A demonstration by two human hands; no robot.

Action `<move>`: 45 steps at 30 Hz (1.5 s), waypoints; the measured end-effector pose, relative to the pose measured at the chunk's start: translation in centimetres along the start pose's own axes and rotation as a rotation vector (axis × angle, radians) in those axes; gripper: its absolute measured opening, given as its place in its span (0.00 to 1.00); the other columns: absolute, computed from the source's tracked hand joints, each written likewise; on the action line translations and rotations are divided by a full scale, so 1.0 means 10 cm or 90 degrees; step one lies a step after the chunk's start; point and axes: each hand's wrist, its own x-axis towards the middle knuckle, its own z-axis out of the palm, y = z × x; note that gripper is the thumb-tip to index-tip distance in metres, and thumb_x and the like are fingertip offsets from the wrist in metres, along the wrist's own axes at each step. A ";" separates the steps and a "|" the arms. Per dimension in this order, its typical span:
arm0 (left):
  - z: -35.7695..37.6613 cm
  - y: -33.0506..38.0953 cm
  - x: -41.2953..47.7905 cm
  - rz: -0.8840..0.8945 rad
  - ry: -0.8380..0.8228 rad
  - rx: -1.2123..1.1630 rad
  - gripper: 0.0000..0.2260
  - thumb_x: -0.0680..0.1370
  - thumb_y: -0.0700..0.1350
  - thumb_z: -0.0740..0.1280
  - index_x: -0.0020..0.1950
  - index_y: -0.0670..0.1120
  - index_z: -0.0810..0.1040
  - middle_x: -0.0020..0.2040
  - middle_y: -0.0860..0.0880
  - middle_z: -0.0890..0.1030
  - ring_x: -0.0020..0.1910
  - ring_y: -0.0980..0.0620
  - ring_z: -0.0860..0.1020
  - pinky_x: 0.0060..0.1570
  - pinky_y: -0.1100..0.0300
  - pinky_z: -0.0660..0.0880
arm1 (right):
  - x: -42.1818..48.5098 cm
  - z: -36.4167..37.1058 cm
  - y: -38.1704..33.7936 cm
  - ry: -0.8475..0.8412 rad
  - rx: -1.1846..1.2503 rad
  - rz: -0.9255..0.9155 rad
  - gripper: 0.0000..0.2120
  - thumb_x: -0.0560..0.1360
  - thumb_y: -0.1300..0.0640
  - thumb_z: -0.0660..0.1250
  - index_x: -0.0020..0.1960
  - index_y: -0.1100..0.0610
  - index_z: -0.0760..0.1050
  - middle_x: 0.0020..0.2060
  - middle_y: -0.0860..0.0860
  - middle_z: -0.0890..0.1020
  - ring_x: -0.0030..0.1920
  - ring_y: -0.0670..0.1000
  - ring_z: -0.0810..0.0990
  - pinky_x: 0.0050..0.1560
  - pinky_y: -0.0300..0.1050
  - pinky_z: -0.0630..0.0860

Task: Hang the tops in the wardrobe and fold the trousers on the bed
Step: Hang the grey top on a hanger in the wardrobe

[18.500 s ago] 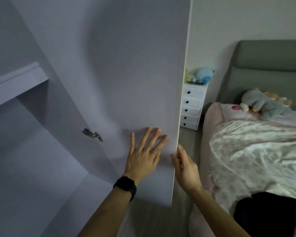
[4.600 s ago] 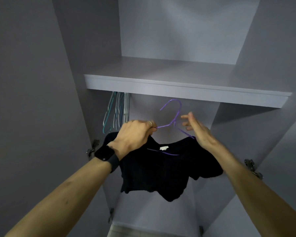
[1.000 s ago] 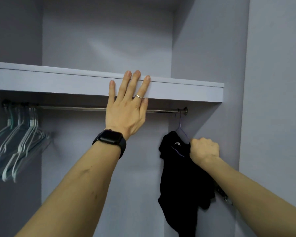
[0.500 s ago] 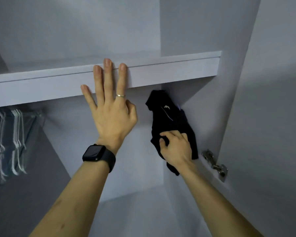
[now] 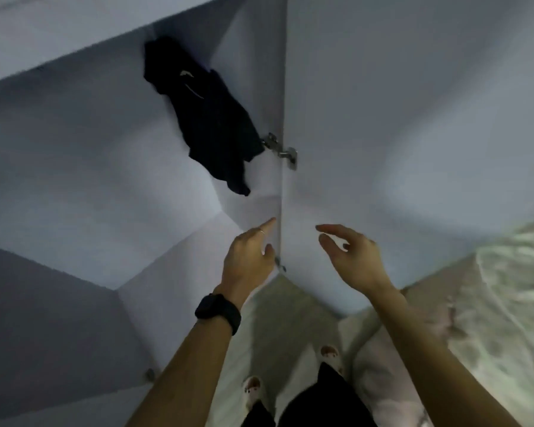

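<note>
Wardrobe open, door standing out to the right. Bed beyond the door. Black top hangs in the wardrobe's upper right corner, against the side wall, just beside the hinge; its hanger is lost in blur. Left hand and right hand are low by the door's hinged edge, fingers loose and apart, holding nothing.

black top hung in wardrobe, empty hands

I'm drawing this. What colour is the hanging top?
The hanging fabric top is black; head view.
</note>
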 end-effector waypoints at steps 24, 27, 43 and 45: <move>3.38 2.56 -1.41 0.554 -0.806 0.188 0.25 0.79 0.47 0.63 0.76 0.59 0.67 0.74 0.54 0.69 0.70 0.52 0.71 0.72 0.59 0.63 | -4.14 -0.99 2.25 0.539 0.067 0.779 0.19 0.80 0.51 0.66 0.70 0.52 0.76 0.64 0.51 0.81 0.64 0.55 0.79 0.59 0.44 0.72; 3.79 2.68 -1.41 0.588 -0.800 0.243 0.26 0.79 0.47 0.62 0.78 0.56 0.65 0.76 0.53 0.67 0.75 0.51 0.65 0.74 0.56 0.60 | -4.37 -1.20 2.77 0.530 0.094 0.834 0.21 0.80 0.50 0.65 0.72 0.54 0.72 0.65 0.54 0.80 0.64 0.57 0.78 0.60 0.48 0.74; 5.95 2.49 -2.22 0.763 -0.881 0.550 0.30 0.82 0.54 0.59 0.82 0.58 0.50 0.82 0.54 0.40 0.78 0.40 0.59 0.74 0.45 0.61 | -5.11 -1.53 4.76 0.323 -0.089 0.975 0.22 0.80 0.49 0.65 0.72 0.43 0.67 0.77 0.48 0.56 0.67 0.60 0.73 0.50 0.54 0.78; 5.96 2.39 -2.26 0.703 -0.924 0.580 0.29 0.82 0.53 0.59 0.82 0.56 0.53 0.83 0.54 0.43 0.78 0.41 0.59 0.74 0.45 0.62 | -5.14 -1.48 4.77 0.345 -0.102 0.956 0.15 0.80 0.51 0.65 0.66 0.48 0.73 0.70 0.50 0.68 0.62 0.61 0.76 0.49 0.53 0.78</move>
